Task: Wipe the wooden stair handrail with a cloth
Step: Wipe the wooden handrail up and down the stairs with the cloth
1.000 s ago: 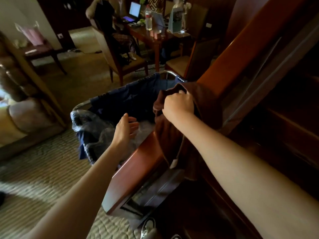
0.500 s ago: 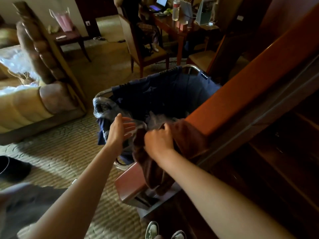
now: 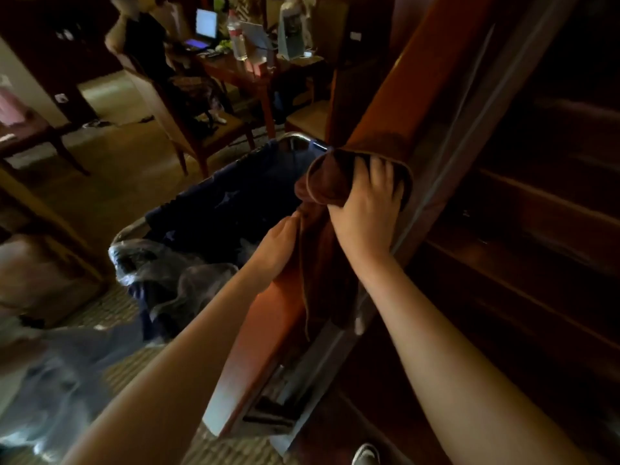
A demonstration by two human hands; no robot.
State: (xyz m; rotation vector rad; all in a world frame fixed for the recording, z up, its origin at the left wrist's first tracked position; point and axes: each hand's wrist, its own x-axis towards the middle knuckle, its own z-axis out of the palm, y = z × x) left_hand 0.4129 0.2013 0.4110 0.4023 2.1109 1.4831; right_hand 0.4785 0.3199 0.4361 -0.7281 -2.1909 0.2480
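Note:
The reddish wooden handrail (image 3: pixel 412 92) runs from the upper right down to its squared end at the lower middle. A brown cloth (image 3: pixel 327 182) is draped over the rail about halfway along, with one end hanging down the rail's side. My right hand (image 3: pixel 364 213) lies on top of the rail with its fingers spread and curled over the cloth, gripping it against the wood. My left hand (image 3: pixel 280 245) is at the rail's left side, its fingertips pinching the hanging edge of the cloth.
A cart with a dark blue bag (image 3: pixel 235 199) and crumpled clear plastic (image 3: pixel 161 266) stands just left of the rail. Dark wooden stair steps (image 3: pixel 523 236) lie to the right. Chairs (image 3: pixel 188 105) and a cluttered table (image 3: pixel 248 68) stand farther back on the carpet.
My right hand has slid the cloth back up the rail from near its lower end. My left hand has moved from above the cart to the cloth's hanging edge.

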